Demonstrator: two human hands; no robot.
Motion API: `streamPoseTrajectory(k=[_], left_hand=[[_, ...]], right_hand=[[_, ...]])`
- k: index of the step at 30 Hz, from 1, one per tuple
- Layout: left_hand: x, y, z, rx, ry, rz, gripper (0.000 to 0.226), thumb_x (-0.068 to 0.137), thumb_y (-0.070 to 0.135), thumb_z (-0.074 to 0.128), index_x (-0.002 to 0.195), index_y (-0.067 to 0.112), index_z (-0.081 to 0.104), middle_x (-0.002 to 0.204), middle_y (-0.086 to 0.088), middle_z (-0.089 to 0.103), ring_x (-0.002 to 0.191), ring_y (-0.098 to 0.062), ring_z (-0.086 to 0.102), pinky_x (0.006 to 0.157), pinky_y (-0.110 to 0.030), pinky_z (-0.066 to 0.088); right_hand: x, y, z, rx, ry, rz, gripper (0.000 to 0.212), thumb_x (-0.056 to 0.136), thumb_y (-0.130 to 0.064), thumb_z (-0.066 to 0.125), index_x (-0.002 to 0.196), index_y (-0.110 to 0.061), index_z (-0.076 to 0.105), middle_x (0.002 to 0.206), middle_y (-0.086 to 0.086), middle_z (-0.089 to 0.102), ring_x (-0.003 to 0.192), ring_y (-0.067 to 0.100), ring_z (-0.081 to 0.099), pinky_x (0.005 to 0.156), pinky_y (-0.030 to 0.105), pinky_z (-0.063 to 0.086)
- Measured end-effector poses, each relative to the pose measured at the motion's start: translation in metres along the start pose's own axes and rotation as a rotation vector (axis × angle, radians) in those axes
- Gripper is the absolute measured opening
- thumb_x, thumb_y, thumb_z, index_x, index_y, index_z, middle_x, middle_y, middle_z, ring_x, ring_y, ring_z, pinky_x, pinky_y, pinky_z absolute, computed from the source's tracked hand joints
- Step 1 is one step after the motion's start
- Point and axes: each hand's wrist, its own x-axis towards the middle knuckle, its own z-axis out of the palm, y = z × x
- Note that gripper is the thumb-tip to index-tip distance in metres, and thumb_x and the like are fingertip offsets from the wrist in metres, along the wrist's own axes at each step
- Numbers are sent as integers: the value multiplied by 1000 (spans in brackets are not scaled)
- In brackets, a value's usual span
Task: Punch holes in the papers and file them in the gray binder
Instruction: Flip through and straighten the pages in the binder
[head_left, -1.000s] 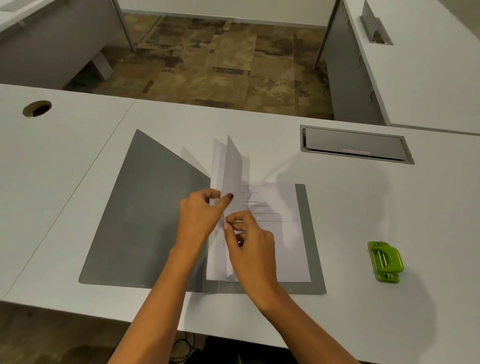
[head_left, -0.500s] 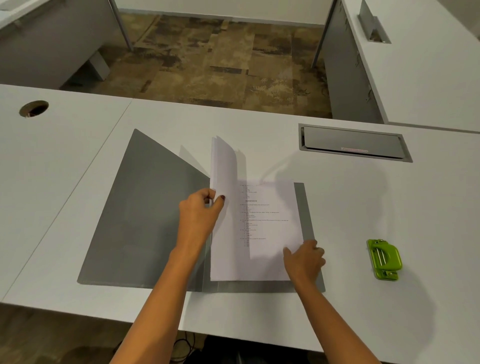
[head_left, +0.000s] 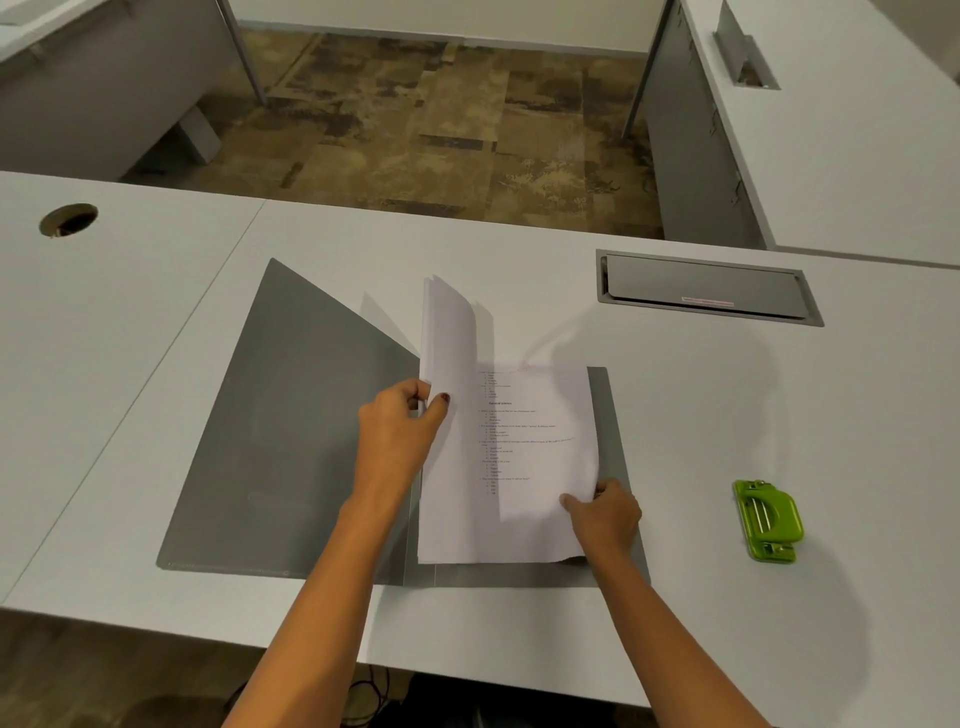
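The gray binder (head_left: 291, 426) lies open on the white desk, its left cover flat and its right cover under the papers. A stack of white printed papers (head_left: 524, 441) rests on the right cover. My left hand (head_left: 400, 431) pinches several sheets near the spine and holds them standing upright (head_left: 449, 332). My right hand (head_left: 605, 514) grips the lower right edge of the top flat sheet, which curls up slightly there. The green hole punch (head_left: 768, 521) sits on the desk to the right, apart from both hands.
A gray cable flap (head_left: 701, 288) is set into the desk (head_left: 156, 291) behind the binder on the right. A round cable hole (head_left: 68, 219) is at the far left. Another white desk (head_left: 857, 130) stands at the right, with patterned floor beyond.
My right hand left the spine area and moved to the papers' lower right edge, where it now grips a sheet. The left hand still holds the upright sheets.
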Motion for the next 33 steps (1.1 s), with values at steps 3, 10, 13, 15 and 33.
streamPoseTrajectory(k=[3,10,13,15,33], left_hand=[[1,-2,-1,1,4,3,21,89,23,61,86,3,66,92,-4,68,70,-16,59,52,-5,40],[1,0,3,-3,8,21,21,89,24,61,86,4,66,90,-2,67,64,-9,54,51,-4,39],[1,1,7,-2,4,29,20,89,25,62,87,5,66,88,-2,66,60,-9,53,52,-6,38],[1,1,10,-9,0,29,21,89,26,62,90,6,66,90,-4,67,63,-8,54,58,-10,39],[-11,19,11,-136,-62,23,58,87,40,61,137,30,35,57,4,58,50,-3,57,48,-8,44]], right_hand=[[-4,-2,-10,111,65,-31,23,85,-23,66,91,-2,62,93,16,67,75,23,57,68,29,47],[-18,-21,-48,243,125,-81,19,84,-23,68,90,-5,66,84,10,67,70,20,59,77,33,54],[-29,-35,-62,248,102,-145,15,83,-24,69,84,-10,64,79,6,64,63,11,55,68,24,52],[-40,-45,-68,252,89,-184,15,83,-26,69,85,-12,63,79,2,63,62,6,53,58,13,43],[-104,-103,-37,172,-249,-581,20,86,-39,61,95,-21,61,99,-5,64,87,7,58,82,17,49]])
